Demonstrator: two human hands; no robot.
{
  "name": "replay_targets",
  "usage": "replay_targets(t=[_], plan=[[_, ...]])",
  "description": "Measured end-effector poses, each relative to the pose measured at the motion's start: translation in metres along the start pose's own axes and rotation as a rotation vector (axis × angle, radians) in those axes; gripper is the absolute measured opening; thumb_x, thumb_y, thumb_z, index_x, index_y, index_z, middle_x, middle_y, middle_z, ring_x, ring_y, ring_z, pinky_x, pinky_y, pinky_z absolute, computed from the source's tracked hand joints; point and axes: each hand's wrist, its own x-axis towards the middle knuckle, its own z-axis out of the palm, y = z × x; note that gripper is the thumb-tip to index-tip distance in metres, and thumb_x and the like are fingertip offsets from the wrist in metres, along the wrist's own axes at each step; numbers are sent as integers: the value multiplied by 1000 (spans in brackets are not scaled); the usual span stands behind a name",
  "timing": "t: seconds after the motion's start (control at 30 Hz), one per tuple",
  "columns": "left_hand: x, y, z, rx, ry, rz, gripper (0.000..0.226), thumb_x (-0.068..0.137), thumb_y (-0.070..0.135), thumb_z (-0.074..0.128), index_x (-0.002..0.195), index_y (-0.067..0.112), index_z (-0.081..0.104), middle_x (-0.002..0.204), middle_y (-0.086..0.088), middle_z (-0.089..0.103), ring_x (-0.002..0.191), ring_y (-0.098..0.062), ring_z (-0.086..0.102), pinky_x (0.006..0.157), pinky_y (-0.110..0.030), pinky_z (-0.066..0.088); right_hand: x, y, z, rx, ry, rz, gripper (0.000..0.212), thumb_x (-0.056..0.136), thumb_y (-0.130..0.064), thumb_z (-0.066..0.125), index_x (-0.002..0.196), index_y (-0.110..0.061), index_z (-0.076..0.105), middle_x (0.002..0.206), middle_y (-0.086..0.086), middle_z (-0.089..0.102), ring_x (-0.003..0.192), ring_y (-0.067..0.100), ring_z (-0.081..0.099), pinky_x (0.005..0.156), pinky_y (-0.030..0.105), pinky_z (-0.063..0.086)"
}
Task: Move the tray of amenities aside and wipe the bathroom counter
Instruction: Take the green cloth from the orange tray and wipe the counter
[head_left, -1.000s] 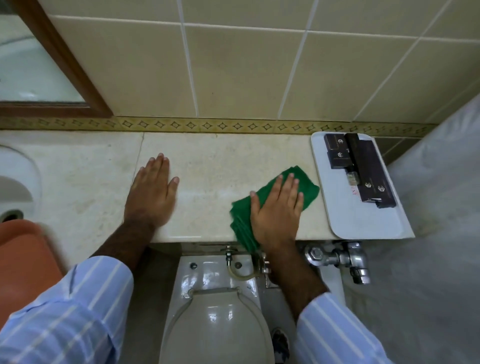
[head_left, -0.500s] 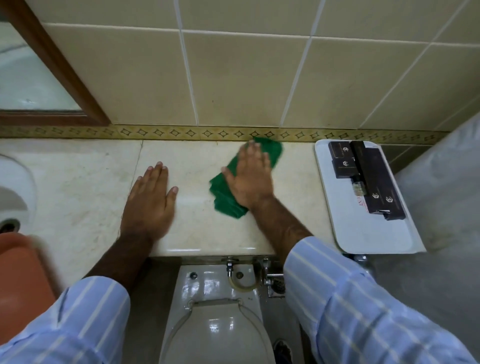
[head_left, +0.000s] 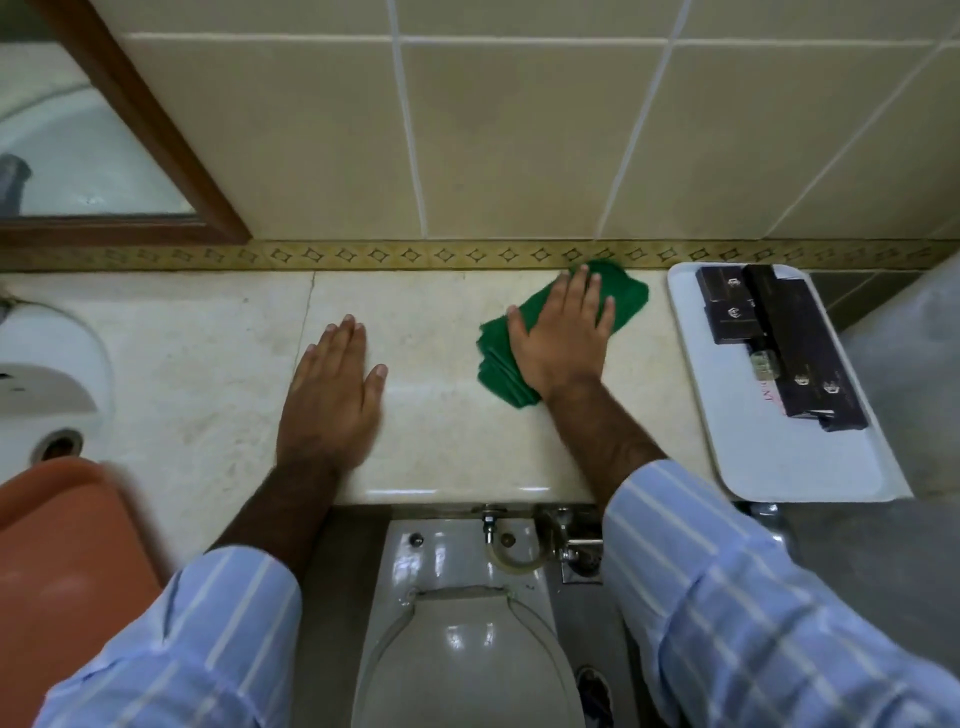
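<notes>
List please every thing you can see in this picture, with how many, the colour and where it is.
counter: one, cream stone, across the middle
cloth: one, green, on the counter near the wall, under the right hand
tray: one, white, at the right end of the counter
boxes: several, dark, on the far part of the tray
sink: one, white, far left
mirror: one, brown frame, upper left
toilet: one, white, below the counter
orange thing: one, lower left, unclear what
left hand: flat on the counter
right hand: flat on the cloth
</notes>
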Motion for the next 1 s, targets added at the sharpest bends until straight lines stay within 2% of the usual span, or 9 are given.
replay_targets(t=[0.13,0.2,0.3,0.4,0.5,0.6,0.7,0.83,1.0], plan=[[-1,-3,0,-207,31,-46,62,109,44,23,164,17,20,172,1,18,159,-15,15,129,-34,10,-30,-30,7,9,-174,-778,90,99,-65,36,164,-7,13,173,14,9,160,29,6,129,53,8],[-1,-6,-5,-381,109,-104,58,110,39,28,163,16,26,171,0,22,158,-15,19,128,-30,13,-44,-37,0,90,-395,-1061,73,101,-55,47,159,-15,33,171,7,22,159,21,13,130,46,5],[-4,-8,-10,-425,198,-114,47,111,28,36,154,11,45,168,-5,31,155,-20,29,127,-34,22,-54,-40,-25,453,-593,-918,34,101,-29,57,134,-23,67,153,-4,56,148,12,41,127,34,19],[-5,-6,-17,-416,143,-132,45,110,27,41,149,7,53,162,-9,41,151,-24,35,125,-36,26,-71,-19,-35,468,-266,-629,40,92,-14,64,132,-19,67,138,1,66,131,19,56,116,33,39],[-3,3,-29,-444,62,-170,54,104,42,52,145,7,57,152,-10,54,142,-26,47,120,-38,34,-100,14,-37,238,-139,-251,44,87,-39,73,122,-15,68,120,6,67,114,26,61,96,36,50],[-2,28,-38,-380,-31,-174,69,92,48,68,150,13,51,136,-7,66,124,-25,61,111,-39,47,-106,24,-43,111,-321,-56,44,81,-52,77,100,-12,73,101,7,73,92,24,68,76,35,56],[2,48,-42,-373,-134,-293,69,85,38,78,143,8,56,132,-12,68,118,-28,66,102,-34,52,-101,11,-60,169,-465,-32,35,78,-39,81,89,-6,77,92,10,77,87,24,72,77,39,61],[1,38,-60,-459,-158,-388,35,76,34,79,104,13,76,99,-1,76,87,-16,69,78,-27,58,-101,-15,-75,286,-470,-34,32,78,-33,77,81,-2,71,88,16,76,87,30,73,74,43,61],[4,-32,-107,-698,75,-584,37,78,20,82,114,18,73,102,-4,75,94,-22,74,88,-38,63,-97,-76,-73,692,-319,-168,19,83,-15,75,98,-11,62,97,4,68,90,23,67,73,36,61]])
